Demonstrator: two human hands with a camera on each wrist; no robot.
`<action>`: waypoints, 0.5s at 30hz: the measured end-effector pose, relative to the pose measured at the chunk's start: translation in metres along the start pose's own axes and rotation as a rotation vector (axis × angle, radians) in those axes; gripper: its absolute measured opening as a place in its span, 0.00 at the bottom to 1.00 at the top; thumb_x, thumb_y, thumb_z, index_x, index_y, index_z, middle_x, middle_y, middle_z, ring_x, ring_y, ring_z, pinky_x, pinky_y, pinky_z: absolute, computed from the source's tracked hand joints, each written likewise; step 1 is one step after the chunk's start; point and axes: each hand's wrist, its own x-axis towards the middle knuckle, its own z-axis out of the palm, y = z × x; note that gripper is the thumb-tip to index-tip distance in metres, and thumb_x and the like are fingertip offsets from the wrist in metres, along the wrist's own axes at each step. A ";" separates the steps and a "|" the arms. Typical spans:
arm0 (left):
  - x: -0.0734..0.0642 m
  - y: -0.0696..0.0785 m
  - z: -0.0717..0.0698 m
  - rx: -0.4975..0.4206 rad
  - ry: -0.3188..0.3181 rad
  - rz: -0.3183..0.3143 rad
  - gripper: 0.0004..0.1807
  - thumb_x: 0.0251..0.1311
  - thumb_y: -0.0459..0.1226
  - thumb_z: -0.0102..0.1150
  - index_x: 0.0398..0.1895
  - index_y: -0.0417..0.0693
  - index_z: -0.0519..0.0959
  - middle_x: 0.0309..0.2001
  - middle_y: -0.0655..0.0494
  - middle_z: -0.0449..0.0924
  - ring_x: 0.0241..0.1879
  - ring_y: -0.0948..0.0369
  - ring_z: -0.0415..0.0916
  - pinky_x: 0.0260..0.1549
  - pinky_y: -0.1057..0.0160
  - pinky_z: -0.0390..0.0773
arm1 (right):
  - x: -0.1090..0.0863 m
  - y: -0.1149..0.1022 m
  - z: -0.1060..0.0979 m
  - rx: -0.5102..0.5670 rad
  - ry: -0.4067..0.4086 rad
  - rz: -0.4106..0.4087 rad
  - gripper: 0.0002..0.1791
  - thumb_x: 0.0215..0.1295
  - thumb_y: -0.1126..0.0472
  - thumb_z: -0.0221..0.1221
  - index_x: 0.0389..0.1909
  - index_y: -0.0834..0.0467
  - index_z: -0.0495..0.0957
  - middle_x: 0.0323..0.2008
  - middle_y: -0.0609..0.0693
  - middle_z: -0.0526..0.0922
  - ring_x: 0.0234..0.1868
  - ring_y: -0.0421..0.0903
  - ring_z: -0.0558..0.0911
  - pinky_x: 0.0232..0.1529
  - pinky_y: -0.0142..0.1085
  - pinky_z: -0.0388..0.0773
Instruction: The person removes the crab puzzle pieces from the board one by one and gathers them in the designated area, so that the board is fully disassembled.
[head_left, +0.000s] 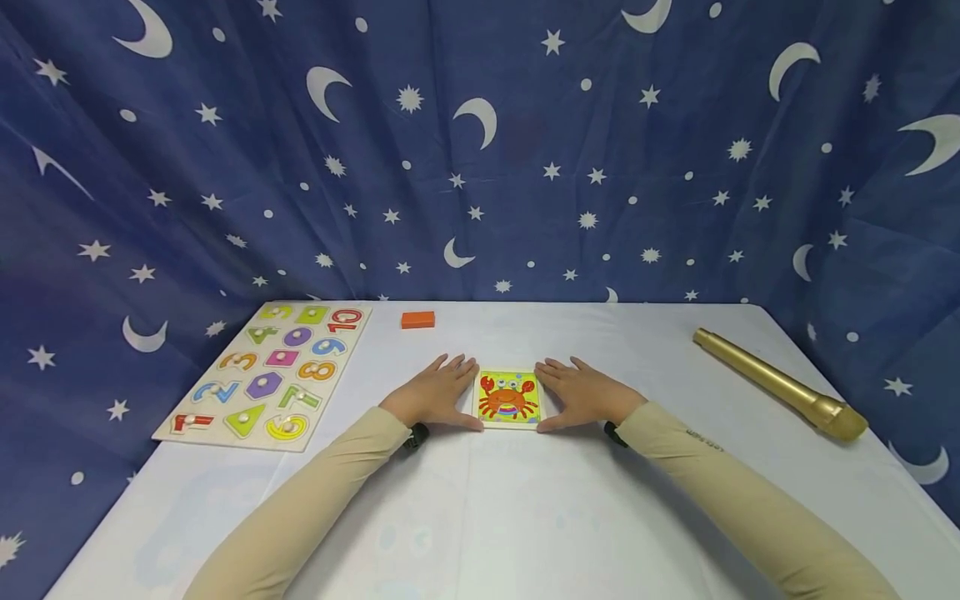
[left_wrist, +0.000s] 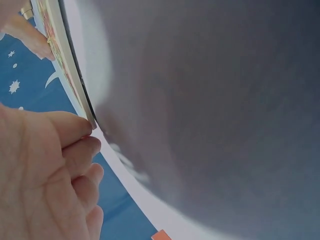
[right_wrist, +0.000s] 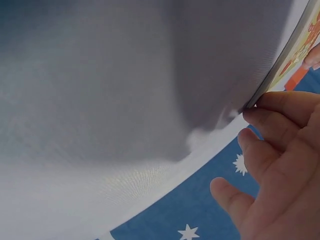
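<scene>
A small square crab picture board, with a red crab on yellow-green, lies face up near the middle of the white table. My left hand is at its left side, fingers extended and thumb by the near corner. At the right side, my right hand mirrors it, thumb low and fingertips at the far corner. In the left wrist view, the left fingertips touch the end of the board's pale edge. The right wrist view shows the right index finger against the board's edge, the other fingers spread.
On the left lies a number and shape peg board with coloured pieces. An orange block is near the table's back edge. A gold microphone-shaped object lies at the right. Behind the table hangs a blue star-and-moon cloth.
</scene>
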 end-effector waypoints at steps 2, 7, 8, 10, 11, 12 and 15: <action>0.000 0.001 -0.002 -0.006 -0.008 0.004 0.58 0.47 0.72 0.50 0.74 0.46 0.49 0.75 0.53 0.46 0.75 0.55 0.41 0.74 0.53 0.40 | 0.000 0.000 0.000 -0.003 0.003 -0.001 0.57 0.50 0.26 0.55 0.71 0.61 0.54 0.72 0.57 0.56 0.74 0.55 0.54 0.72 0.59 0.46; 0.000 0.003 -0.004 -0.006 -0.034 0.009 0.57 0.48 0.71 0.51 0.74 0.45 0.49 0.75 0.52 0.46 0.75 0.54 0.42 0.74 0.53 0.41 | -0.001 0.001 0.001 -0.009 0.011 -0.004 0.57 0.50 0.25 0.55 0.71 0.61 0.55 0.72 0.57 0.57 0.73 0.55 0.55 0.72 0.58 0.47; 0.000 0.003 -0.004 -0.007 -0.034 0.010 0.57 0.48 0.70 0.51 0.74 0.45 0.49 0.75 0.52 0.47 0.75 0.54 0.43 0.74 0.52 0.42 | -0.002 0.000 0.002 -0.011 0.013 -0.005 0.57 0.50 0.25 0.54 0.71 0.61 0.54 0.72 0.57 0.56 0.74 0.54 0.55 0.72 0.58 0.47; 0.001 0.003 -0.004 0.004 -0.041 0.008 0.57 0.49 0.71 0.51 0.74 0.44 0.49 0.75 0.52 0.47 0.75 0.54 0.43 0.74 0.53 0.42 | -0.003 0.000 0.003 -0.008 0.019 -0.010 0.57 0.51 0.26 0.54 0.71 0.61 0.54 0.72 0.56 0.56 0.74 0.54 0.55 0.72 0.58 0.48; 0.001 0.003 -0.004 0.008 -0.042 0.008 0.57 0.49 0.71 0.50 0.74 0.44 0.49 0.75 0.52 0.46 0.75 0.54 0.42 0.74 0.53 0.42 | -0.003 0.000 0.004 -0.005 0.021 -0.012 0.57 0.51 0.26 0.54 0.71 0.62 0.53 0.72 0.57 0.56 0.74 0.54 0.54 0.72 0.58 0.48; 0.001 0.003 -0.003 0.011 -0.045 0.008 0.58 0.49 0.71 0.50 0.74 0.44 0.48 0.75 0.52 0.46 0.75 0.54 0.42 0.74 0.53 0.41 | -0.003 0.000 0.004 -0.001 0.020 -0.012 0.56 0.52 0.27 0.54 0.72 0.62 0.52 0.73 0.57 0.55 0.74 0.54 0.54 0.72 0.57 0.47; 0.001 0.003 -0.002 0.022 -0.054 0.008 0.58 0.50 0.71 0.48 0.74 0.45 0.46 0.76 0.52 0.43 0.76 0.55 0.39 0.74 0.54 0.40 | -0.004 0.001 0.007 0.000 0.005 -0.010 0.56 0.54 0.28 0.53 0.73 0.61 0.49 0.74 0.57 0.51 0.75 0.54 0.51 0.73 0.56 0.46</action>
